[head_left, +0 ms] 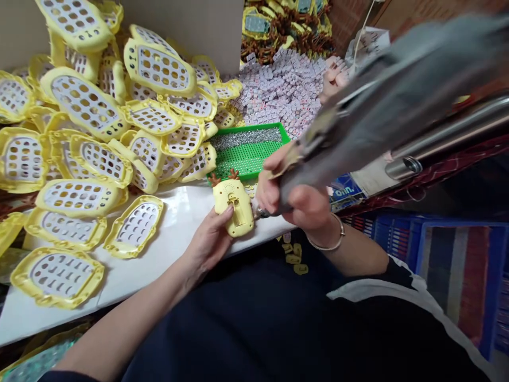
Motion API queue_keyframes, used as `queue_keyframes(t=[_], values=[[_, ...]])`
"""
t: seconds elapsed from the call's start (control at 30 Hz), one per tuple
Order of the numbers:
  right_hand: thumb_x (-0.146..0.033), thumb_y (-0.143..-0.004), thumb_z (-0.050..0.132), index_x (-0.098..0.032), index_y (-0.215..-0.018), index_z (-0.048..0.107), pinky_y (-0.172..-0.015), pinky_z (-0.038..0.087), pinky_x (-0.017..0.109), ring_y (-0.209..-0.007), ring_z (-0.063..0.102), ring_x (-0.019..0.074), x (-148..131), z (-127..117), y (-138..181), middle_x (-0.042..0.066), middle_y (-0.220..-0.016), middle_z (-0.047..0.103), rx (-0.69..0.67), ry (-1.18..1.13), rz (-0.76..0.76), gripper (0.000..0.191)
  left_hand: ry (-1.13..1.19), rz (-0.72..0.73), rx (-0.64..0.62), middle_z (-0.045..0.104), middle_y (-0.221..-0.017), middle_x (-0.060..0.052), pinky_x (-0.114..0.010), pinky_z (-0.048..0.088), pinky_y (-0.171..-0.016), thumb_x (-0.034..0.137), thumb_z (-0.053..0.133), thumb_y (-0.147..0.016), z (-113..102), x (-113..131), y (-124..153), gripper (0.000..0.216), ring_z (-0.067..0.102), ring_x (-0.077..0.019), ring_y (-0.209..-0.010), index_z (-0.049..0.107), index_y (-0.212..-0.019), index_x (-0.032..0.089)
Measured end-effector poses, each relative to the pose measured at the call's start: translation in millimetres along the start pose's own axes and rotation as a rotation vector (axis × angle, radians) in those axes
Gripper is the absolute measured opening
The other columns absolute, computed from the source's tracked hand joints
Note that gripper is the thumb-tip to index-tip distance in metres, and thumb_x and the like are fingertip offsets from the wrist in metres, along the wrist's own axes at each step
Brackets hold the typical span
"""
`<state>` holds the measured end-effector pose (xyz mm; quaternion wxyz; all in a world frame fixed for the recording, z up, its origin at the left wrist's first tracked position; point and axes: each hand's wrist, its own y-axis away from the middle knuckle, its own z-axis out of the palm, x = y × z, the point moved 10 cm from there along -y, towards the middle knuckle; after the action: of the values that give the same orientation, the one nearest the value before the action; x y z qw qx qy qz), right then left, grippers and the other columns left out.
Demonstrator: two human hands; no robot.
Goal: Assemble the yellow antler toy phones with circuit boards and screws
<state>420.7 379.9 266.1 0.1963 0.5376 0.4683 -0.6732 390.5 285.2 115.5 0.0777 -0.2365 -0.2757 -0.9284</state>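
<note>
- Holds a yellow toy body (241, 212) in the left hand (210, 239), back side up, just over the near edge of the white table (175, 217); clamps it at its left edge, thumb on top beside the uncovered battery bay.
- Grips a long grey tool (369, 106) in the right hand (312, 212), fingers wrapped around its lower end; aims the tip at the toy body's right edge, too blurred to tell whether touching.
- Just beyond the brown antlers (233, 174), a green tray (248, 159) with metal screws (246, 138) along its far side.
- To the left, a heap of yellow shells (85, 101) with white perforated panels.
- Past the tray, a mound of small pale pieces (276, 87), with another person's hand (333, 79) beside it.
- On the lap, small yellow covers (293, 259).
</note>
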Motion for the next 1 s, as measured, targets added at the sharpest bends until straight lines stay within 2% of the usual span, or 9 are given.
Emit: queue_keyframes(t=[0.07,0.17,0.23,0.37,0.5,0.6,0.7,0.83,1.0], values=[[-0.054,-0.072,0.071,-0.031,-0.083,0.063,-0.039,0.038,0.026,-0.04,0.042,0.0096,-18.0,-21.1,-12.2,-0.006,-0.053,0.045,0.089,-0.146,-0.106,0.027,-0.027,-0.009,-0.009,0.072,-0.101,-0.011,-0.037,0.059,-0.083,0.023,0.072,-0.077,-0.3,-1.0,-0.5,0.04,0.07,-0.0233,-0.088,0.061,-0.113,0.011],[-0.043,-0.07,0.076,-0.029,-0.075,0.062,-0.044,0.04,0.026,-0.046,0.046,0.0093,-21.2,-75.4,-26.2,-0.005,-0.059,0.048,0.396,-0.077,-0.193,0.02,-0.041,-0.017,-0.009,0.071,-0.108,-0.015,-0.038,0.059,-0.085,0.026,0.075,-0.075,-1.6,-0.7,-0.7,0.047,0.07,-0.0272,-0.096,0.06,-0.116,0.01],[-0.046,-0.069,0.076,-0.029,-0.073,0.061,-0.046,0.041,0.028,-0.047,0.047,0.0107,-8.9,-105.3,-33.4,-0.005,-0.058,0.049,0.53,0.046,-0.196,0.023,-0.034,-0.031,-0.004,0.07,-0.111,-0.015,-0.039,0.059,-0.086,0.027,0.077,-0.073,-1.9,-1.3,-0.6,0.051,0.069,-0.0282,-0.098,0.059,-0.118,0.01],[-0.056,-0.065,0.077,-0.029,-0.072,0.055,-0.046,0.041,0.031,-0.045,0.046,0.0124,28.1,-137.1,-45.3,-0.006,-0.054,0.05,0.575,0.147,-0.15,0.035,-0.01,-0.057,0.003,0.071,-0.111,-0.015,-0.038,0.059,-0.086,0.029,0.081,-0.07,-1.7,-3.5,-1.0,0.055,0.07,-0.0284,-0.098,0.06,-0.117,0.011],[-0.071,-0.068,0.066,-0.03,-0.082,0.053,-0.052,0.044,0.033,-0.05,0.048,0.0145,46.8,-144.4,-45.5,-0.003,-0.06,0.052,0.566,0.333,-0.057,0.045,-0.008,-0.065,0.009,0.07,-0.114,-0.016,-0.04,0.059,-0.087,0.029,0.08,-0.071,-2.2,-4.4,-1.6,0.056,0.069,-0.0297,-0.101,0.059,-0.119,0.011],[-0.082,-0.078,0.039,-0.029,-0.095,0.053,-0.062,0.048,0.037,-0.062,0.055,0.0185,54.4,-143.7,-45.5,0.002,-0.07,0.057,0.512,0.588,0.066,0.057,-0.004,-0.076,0.015,0.069,-0.116,-0.016,-0.041,0.058,-0.088,0.028,0.078,-0.073,-2.7,-5.4,-1.2,0.054,0.068,-0.0299,-0.102,0.058,-0.12,0.011],[-0.079,-0.085,0.02,-0.028,-0.109,0.051,-0.07,0.05,0.038,-0.073,0.058,0.0203,62.1,-144.4,-45.6,0.006,-0.08,0.061,0.453,0.75,0.158,0.064,-0.009,-0.076,0.017,0.069,-0.115,-0.016,-0.041,0.058,-0.088,0.028,0.077,-0.074,-2.6,-5.4,-0.3,0.054,0.068,-0.0297,-0.102,0.057,-0.121,0.012],[-0.08,-0.084,0.022,-0.027,-0.11,0.05,-0.07,0.051,0.038,-0.072,0.058,0.0195,62.5,-142.9,-45.5,0.006,-0.081,0.061,0.438,0.727,0.132,0.065,-0.025,-0.062,0.016,0.07,-0.113,-0.016,-0.04,0.058,-0.088,0.029,0.079,-0.072,-2.4,-4.2,-0.5,0.059,0.069,-0.0297,-0.101,0.055,-0.123,0.011],[-0.086,-0.072,0.045,-0.027,-0.09,0.05,-0.057,0.049,0.036,-0.054,0.053,0.0164,40.5,-141.3,-47.3,0.0,-0.064,0.051,0.55,0.514,-0.001,0.062,-0.016,-0.043,-0.004,0.071,-0.111,-0.014,-0.036,0.059,-0.085,0.027,0.078,-0.072,-2.0,-3.0,-2.0,0.058,0.07,-0.0267,-0.097,0.055,-0.122,0.011]])
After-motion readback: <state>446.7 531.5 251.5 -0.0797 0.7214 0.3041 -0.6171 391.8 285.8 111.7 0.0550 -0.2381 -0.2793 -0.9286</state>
